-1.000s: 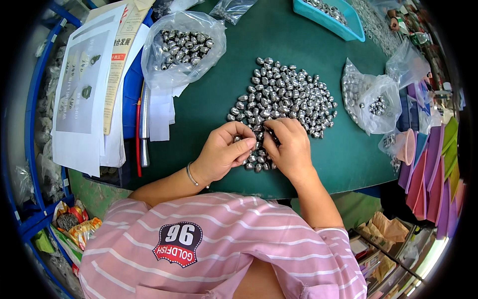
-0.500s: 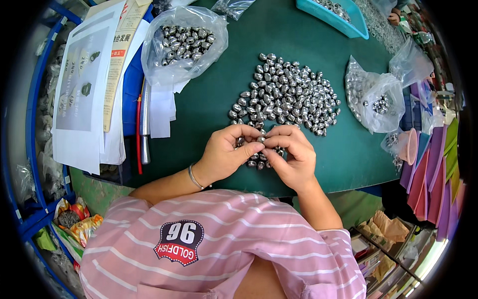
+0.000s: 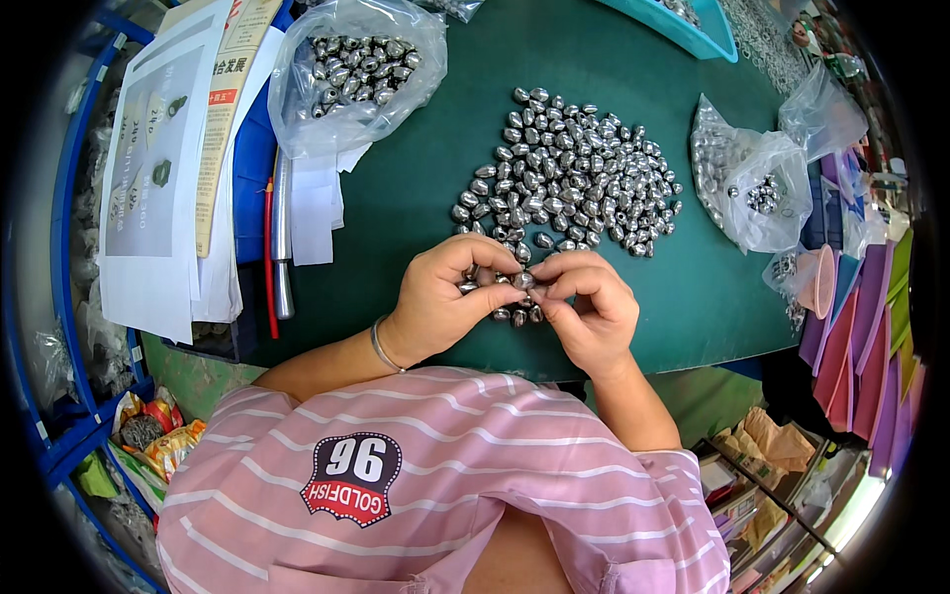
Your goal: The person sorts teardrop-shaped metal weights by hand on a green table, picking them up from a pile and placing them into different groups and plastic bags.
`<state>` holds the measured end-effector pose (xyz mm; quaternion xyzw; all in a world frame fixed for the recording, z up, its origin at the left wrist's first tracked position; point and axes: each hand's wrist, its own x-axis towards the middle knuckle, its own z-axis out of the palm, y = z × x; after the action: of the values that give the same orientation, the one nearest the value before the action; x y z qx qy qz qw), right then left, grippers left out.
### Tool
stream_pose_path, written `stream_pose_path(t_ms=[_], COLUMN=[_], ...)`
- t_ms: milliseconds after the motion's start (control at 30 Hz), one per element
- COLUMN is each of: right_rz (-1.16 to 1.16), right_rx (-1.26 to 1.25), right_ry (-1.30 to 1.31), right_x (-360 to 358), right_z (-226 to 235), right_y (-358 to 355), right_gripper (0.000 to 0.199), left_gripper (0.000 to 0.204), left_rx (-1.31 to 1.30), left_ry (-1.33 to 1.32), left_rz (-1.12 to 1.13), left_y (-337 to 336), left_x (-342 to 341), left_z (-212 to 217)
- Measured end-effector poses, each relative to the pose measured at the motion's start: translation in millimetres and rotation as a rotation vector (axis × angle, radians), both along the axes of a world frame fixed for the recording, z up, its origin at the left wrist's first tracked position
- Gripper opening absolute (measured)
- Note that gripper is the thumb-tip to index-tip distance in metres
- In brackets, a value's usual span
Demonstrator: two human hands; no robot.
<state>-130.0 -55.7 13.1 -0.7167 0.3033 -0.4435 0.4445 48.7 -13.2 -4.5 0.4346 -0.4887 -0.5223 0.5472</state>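
A shiny, barrel-shaped metal bead (image 3: 523, 281) is held between my two hands, just above the table. My left hand (image 3: 447, 289) pinches it from the left with thumb and forefinger. From the other side, the thumb and bent fingers of my right hand (image 3: 594, 309) close in at the bead; whether a smaller part is between those fingertips is too small to tell. Beneath and around the fingers lie several loose beads, partly hidden. Beyond my hands spreads a large pile of the same metal beads (image 3: 584, 168).
The work surface is a dark green table (image 3: 396, 213). At far left stands an open plastic bag of beads (image 3: 361, 74), beside papers (image 3: 148, 198), a red pencil (image 3: 268, 267) and a metal rod (image 3: 283, 287). On the right are another bag (image 3: 757, 188) and a light-blue tray (image 3: 683, 25).
The view has shifted slightly, so the pile and bags appear higher. My right fingers have curled more and drawn back a little; my left hand keeps its pinch.
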Motion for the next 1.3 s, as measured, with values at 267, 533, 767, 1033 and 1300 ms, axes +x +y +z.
stream_pose_path(t_ms=[267, 533, 767, 1033, 1300], right_rz=[-0.132, -0.182, -0.176, -0.116, -0.055], right_rx=[-0.189, -0.337, -0.339, 0.086, 0.491], right_ry=[0.298, 0.626, 0.615, 0.184, -0.199], right_x=[16, 29, 18, 17, 13], right_z=[4, -2, -5, 3, 0], right_y=[-26, -31, -25, -9, -3], right_gripper=[0.016, 0.021, 0.023, 0.025, 0.02], left_gripper=[0.025, 0.025, 0.025, 0.023, 0.019], left_rx=[0.326, 0.106, 0.094, 0.276, 0.406], left_ry=[0.489, 0.37, 0.331, 0.453, 0.873], left_rz=[0.0, 0.036, -0.006, -0.039, -0.176], left_y=[-7, -5, -3, -2, -10], left_x=[11, 4, 4, 7, 14], left_z=[3, -6, -3, 3, 1])
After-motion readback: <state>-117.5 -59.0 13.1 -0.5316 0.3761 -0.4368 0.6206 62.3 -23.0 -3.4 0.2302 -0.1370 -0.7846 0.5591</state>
